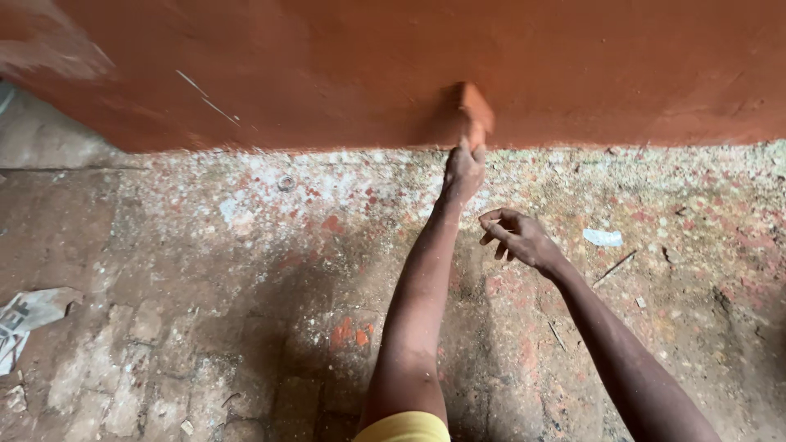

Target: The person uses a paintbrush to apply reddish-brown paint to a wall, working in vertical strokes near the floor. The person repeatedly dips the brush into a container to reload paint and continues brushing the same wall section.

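Note:
My left hand (463,173) reaches forward and grips a small block-like tool (475,110) coated in orange-red paint, pressed against the bottom strip of the orange-red wall (344,74). Whether the tool is a brush or a sponge cannot be made out. My right hand (517,237) hangs in the air just right of my left forearm, above the floor, with its fingers loosely curled and nothing in it. A yellow sleeve (407,428) shows at my left upper arm.
The rough floor (205,270) is speckled with white and red paint along the wall's foot. Crumpled newspaper (24,321) lies at the left edge. A white scrap (603,237) and a thin stick (614,267) lie to the right, and a small ring (286,182) sits near the wall.

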